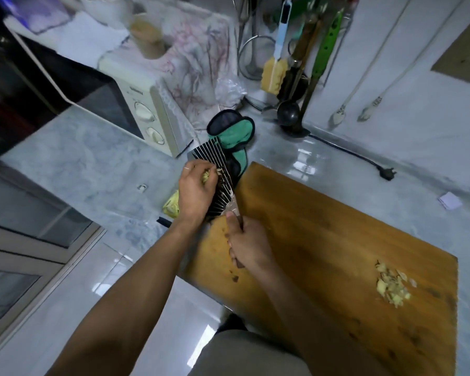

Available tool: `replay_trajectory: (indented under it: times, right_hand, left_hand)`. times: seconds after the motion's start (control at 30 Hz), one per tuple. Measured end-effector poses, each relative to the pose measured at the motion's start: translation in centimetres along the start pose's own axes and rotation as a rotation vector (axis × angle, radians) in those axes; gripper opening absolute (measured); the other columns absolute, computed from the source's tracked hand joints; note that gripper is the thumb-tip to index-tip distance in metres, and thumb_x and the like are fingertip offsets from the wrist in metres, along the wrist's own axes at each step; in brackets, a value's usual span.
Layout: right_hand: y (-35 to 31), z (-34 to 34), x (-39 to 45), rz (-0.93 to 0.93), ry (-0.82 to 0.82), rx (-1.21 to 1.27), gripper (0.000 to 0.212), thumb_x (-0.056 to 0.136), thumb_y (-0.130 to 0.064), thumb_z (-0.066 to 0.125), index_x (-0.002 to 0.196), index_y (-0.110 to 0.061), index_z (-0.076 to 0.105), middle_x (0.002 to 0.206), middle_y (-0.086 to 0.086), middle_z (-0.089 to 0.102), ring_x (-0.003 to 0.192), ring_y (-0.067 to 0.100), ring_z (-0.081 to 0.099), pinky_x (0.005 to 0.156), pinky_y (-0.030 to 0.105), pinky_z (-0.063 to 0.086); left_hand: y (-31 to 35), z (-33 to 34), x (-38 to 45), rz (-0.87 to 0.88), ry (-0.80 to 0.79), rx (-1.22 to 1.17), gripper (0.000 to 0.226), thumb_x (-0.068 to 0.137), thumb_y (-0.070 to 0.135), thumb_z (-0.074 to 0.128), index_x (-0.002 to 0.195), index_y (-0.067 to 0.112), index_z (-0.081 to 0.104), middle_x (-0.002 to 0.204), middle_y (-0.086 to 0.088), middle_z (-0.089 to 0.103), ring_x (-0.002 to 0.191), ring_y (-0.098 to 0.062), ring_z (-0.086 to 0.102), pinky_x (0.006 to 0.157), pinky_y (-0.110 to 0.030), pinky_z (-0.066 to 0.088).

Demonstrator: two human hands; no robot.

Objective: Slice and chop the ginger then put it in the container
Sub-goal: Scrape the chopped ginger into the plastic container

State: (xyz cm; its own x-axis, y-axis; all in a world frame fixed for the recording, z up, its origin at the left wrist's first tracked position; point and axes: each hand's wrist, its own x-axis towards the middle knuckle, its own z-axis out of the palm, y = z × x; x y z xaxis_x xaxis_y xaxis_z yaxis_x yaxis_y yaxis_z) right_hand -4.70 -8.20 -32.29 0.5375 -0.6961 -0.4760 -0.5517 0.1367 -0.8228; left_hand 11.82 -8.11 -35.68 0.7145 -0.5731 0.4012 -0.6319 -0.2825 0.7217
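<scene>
Wood: cutting board (323, 240), lower right of frame, on a grey marble worktop (92, 169).

Knife (215, 180): broad blade, motion-blurred into a fan of streaks at frame centre, off the board's upper left corner. Right hand (247, 245) clenched round its handle.

Ginger (207, 176): pale yellow chopped bits against the blade, under the left hand (194, 191), whose fingers curl over them as if to wipe them off. More yellow ginger (171, 206) shows just below that hand, over the worktop; whether it sits in a container cannot be told, as none is plainly visible.

Scraps (391, 287): pale pile, board's lower right, well apart from both hands.

Also present: microwave (136, 104), upper left; green cloth (234, 137) behind the blade.

Risks, as judged: fingers lie on a moving blade, so a slip toward the edge could cut them. Bits swept past the target would scatter on the worktop. The scrap pile may be left behind.
</scene>
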Motion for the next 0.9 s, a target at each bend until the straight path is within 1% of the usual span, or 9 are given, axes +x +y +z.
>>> replay_trajectory:
  times: [0.1, 0.17, 0.3, 0.4, 0.53, 0.6, 0.67, 0.8, 0.9]
  right_hand:
    - [-0.7, 0.9, 0.9, -0.015, 0.026, -0.066, 0.052, 0.104, -0.052, 0.043, 0.067, -0.016, 0.047, 0.059, 0.006, 0.051, 0.053, 0.025, 0.054, 0.055, 0.038, 0.045]
    - [-0.9, 1.1, 1.3, -0.018, 0.032, -0.093, 0.052, 0.104, -0.05, 0.043, 0.064, -0.018, 0.046, 0.057, 0.003, 0.05, 0.052, 0.02, 0.051, 0.058, 0.039, 0.046]
    - [-1.1, 1.0, 1.6, -0.063, 0.039, -0.122, 0.05, 0.105, -0.048, 0.043, 0.068, -0.015, 0.047, 0.059, 0.006, 0.048, 0.049, 0.019, 0.046, 0.053, 0.037, 0.042]
    - [-1.4, 1.0, 1.8, -0.102, 0.063, -0.151, 0.047, 0.105, -0.048, 0.045, 0.07, -0.015, 0.048, 0.061, 0.006, 0.053, 0.047, 0.017, 0.049, 0.05, 0.035, 0.043]
    - [-1.7, 1.0, 1.7, -0.167, 0.1, -0.209, 0.036, 0.105, -0.044, 0.048, 0.076, -0.021, 0.049, 0.064, -0.004, 0.056, 0.049, 0.004, 0.053, 0.045, 0.014, 0.042]
    - [-1.7, 1.0, 1.6, -0.191, 0.109, -0.213, 0.036, 0.105, -0.042, 0.049, 0.075, -0.021, 0.05, 0.063, -0.006, 0.055, 0.047, 0.003, 0.052, 0.045, 0.013, 0.041]
    - [-1.7, 1.0, 1.6, -0.205, 0.108, -0.212, 0.035, 0.105, -0.041, 0.049, 0.078, -0.018, 0.053, 0.062, -0.007, 0.054, 0.044, 0.001, 0.052, 0.044, 0.014, 0.04]
    - [-1.5, 0.8, 1.6, -0.207, 0.108, -0.207, 0.032, 0.104, -0.042, 0.048, 0.1, -0.012, 0.058, 0.07, -0.012, 0.053, 0.051, 0.0, 0.051, 0.044, 0.01, 0.04]
    - [-1.4, 0.8, 1.5, -0.211, 0.112, -0.199, 0.038, 0.104, -0.043, 0.048, 0.109, -0.008, 0.061, 0.078, -0.01, 0.059, 0.056, 0.0, 0.054, 0.045, 0.009, 0.041]
  left_hand:
    - [-1.4, -0.6, 0.5, -0.038, -0.009, 0.009, 0.011, 0.091, 0.008, 0.064, 0.094, 0.002, 0.072, 0.096, -0.012, 0.065, 0.091, -0.014, 0.055, 0.085, -0.004, 0.032]
    - [-2.3, -1.1, 0.3, -0.088, -0.023, 0.019, 0.012, 0.093, 0.01, 0.061, 0.097, 0.003, 0.071, 0.098, -0.011, 0.064, 0.092, -0.012, 0.053, 0.083, -0.011, 0.036]
    - [-3.9, -2.0, 0.6, -0.209, -0.093, 0.071, 0.018, 0.094, 0.012, 0.056, 0.101, 0.007, 0.071, 0.101, -0.011, 0.069, 0.095, -0.025, 0.061, 0.083, -0.028, 0.046]
    - [-3.8, -2.8, 1.3, -0.277, -0.107, 0.057, 0.022, 0.093, 0.008, 0.055, 0.105, 0.01, 0.073, 0.105, -0.009, 0.072, 0.098, -0.025, 0.063, 0.088, -0.032, 0.049]
    - [-2.7, -3.9, 1.4, -0.114, -0.074, 0.012, 0.027, 0.091, 0.001, 0.055, 0.111, 0.008, 0.072, 0.106, -0.006, 0.071, 0.096, -0.015, 0.062, 0.088, -0.018, 0.043]
    - [-2.6, -4.1, 1.0, 0.018, -0.135, 0.037, 0.032, 0.086, -0.006, 0.056, 0.113, 0.005, 0.071, 0.107, -0.009, 0.07, 0.095, -0.016, 0.062, 0.089, -0.014, 0.04]
    - [-3.0, -4.3, 0.2, 0.053, -0.216, 0.127, 0.035, 0.084, -0.009, 0.056, 0.112, 0.004, 0.071, 0.108, -0.012, 0.07, 0.095, -0.025, 0.066, 0.087, -0.023, 0.045]
    - [-4.0, -5.2, -0.5, -0.098, -0.318, 0.309, 0.022, 0.089, 0.002, 0.054, 0.099, 0.005, 0.073, 0.101, -0.013, 0.07, 0.089, -0.036, 0.064, 0.072, -0.035, 0.049]
    - [-3.2, -5.7, -0.3, -0.005, -0.26, 0.234, 0.035, 0.082, -0.007, 0.054, 0.109, 0.007, 0.071, 0.112, -0.011, 0.07, 0.098, -0.033, 0.066, 0.078, -0.035, 0.052]
